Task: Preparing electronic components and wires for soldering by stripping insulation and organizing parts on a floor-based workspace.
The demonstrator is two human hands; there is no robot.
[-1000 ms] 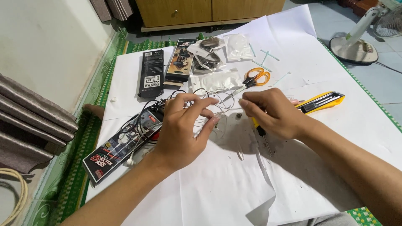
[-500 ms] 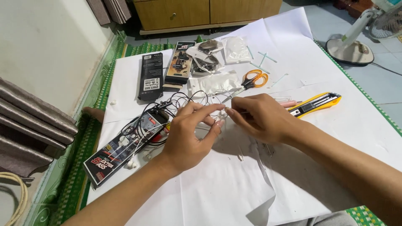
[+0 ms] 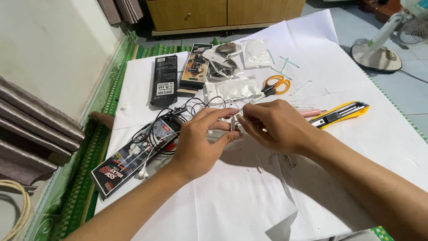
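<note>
My left hand [image 3: 200,140] and my right hand [image 3: 274,125] meet over the white paper sheet [image 3: 232,201], fingertips pinching a small white earphone part [image 3: 235,124] between them. Thin white and black earphone wires [image 3: 196,107] trail from it toward the left, across a long black-and-red package [image 3: 133,156]. A white earbud [image 3: 142,173] lies at that package's near end. What exactly sits between my fingertips is mostly hidden.
Orange-handled scissors [image 3: 274,85], a yellow utility knife [image 3: 341,114], a black box [image 3: 164,80], a second earphone package [image 3: 195,67], clear plastic bags [image 3: 232,89] and cotton swabs [image 3: 285,62] lie beyond my hands. A fan base [image 3: 374,53] stands at the right, a wooden cabinet [image 3: 214,13] behind.
Both hands have shifted slightly left and closer together, still working the small earphone part. The camera view has tilted a little.
</note>
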